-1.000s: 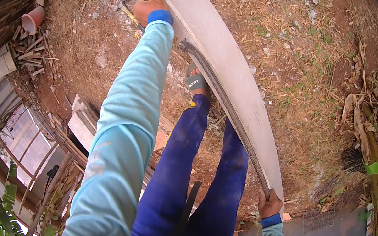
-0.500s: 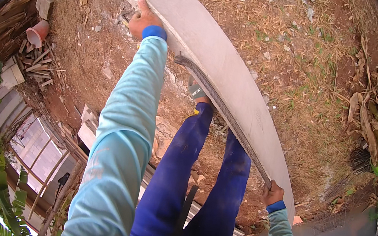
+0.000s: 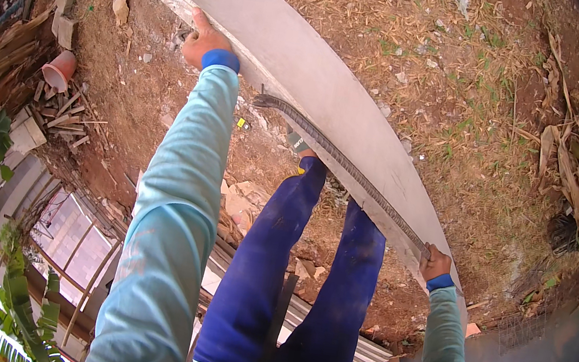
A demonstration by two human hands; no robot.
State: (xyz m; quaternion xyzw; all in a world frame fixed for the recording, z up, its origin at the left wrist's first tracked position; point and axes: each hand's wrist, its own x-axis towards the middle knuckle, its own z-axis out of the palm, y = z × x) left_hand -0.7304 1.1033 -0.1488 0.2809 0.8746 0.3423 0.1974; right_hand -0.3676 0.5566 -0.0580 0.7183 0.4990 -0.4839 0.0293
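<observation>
A long grey concrete slab (image 3: 307,57) runs slantwise from the upper left to the lower right in front of me. My left hand (image 3: 207,42) is closed at its near edge, index finger along the edge and the other fingers partly hidden. A long dark ribbed bar (image 3: 350,169), with a small bent prong at its far left end, lies along the slab's near edge. Its right end is in my right hand (image 3: 435,264), whose fingers are wrapped round it beside the slab's edge. My shoe (image 3: 298,141) shows partly below the bar.
Dirt ground with dry straw (image 3: 477,111) spreads beyond the slab. At the left stand an orange pot (image 3: 59,70) and a pile of wood scraps (image 3: 65,116). A small yellow object (image 3: 243,123) lies on the ground. Banana leaves (image 3: 15,290) hang at the lower left.
My right hand has moved up and slightly right, bringing the bar's right end up to the slab. My left hand sits slightly lower and further left in view, still at the edge.
</observation>
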